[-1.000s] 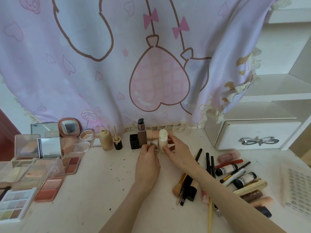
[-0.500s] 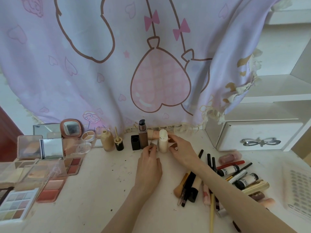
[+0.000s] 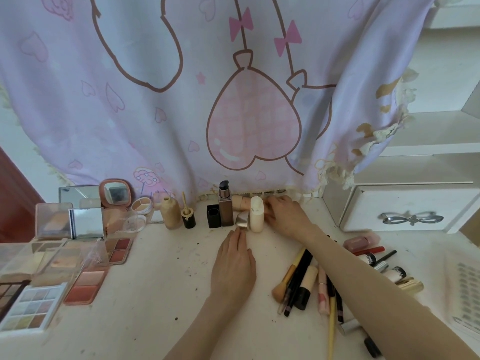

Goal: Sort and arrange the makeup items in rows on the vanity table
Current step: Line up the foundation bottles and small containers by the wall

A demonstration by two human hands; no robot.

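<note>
The right hand (image 3: 283, 215) reaches to the back of the surface (image 3: 161, 279) with its fingers curled against the right side of an upright cream bottle (image 3: 257, 215); how firm that grip is cannot be told, since the bottle hides the fingertips. The left hand (image 3: 233, 266) lies flat and relaxed on the surface, fingers straight, their tips touching a small silver cap (image 3: 242, 221) that leans against the cream bottle's left side. Just left of the cap stands a tall brown pump bottle (image 3: 225, 206), then a black square cap (image 3: 213, 216), a small black pot with a wand (image 3: 188, 216) and a beige bottle (image 3: 170, 213), all in a row along the pink curtain (image 3: 233, 87). A pale tube (image 3: 240, 202) lies on its side behind the cream bottle. Farther left sit a round mirror compact (image 3: 115, 193), open powder cases and eyeshadow palettes (image 3: 28, 307) with blush pans (image 3: 87, 287). To the right of the forearm lies a loose heap of brushes (image 3: 288, 276), pencils and tubes (image 3: 368, 258), near a white drawer unit (image 3: 410, 209) with a bow handle.
</note>
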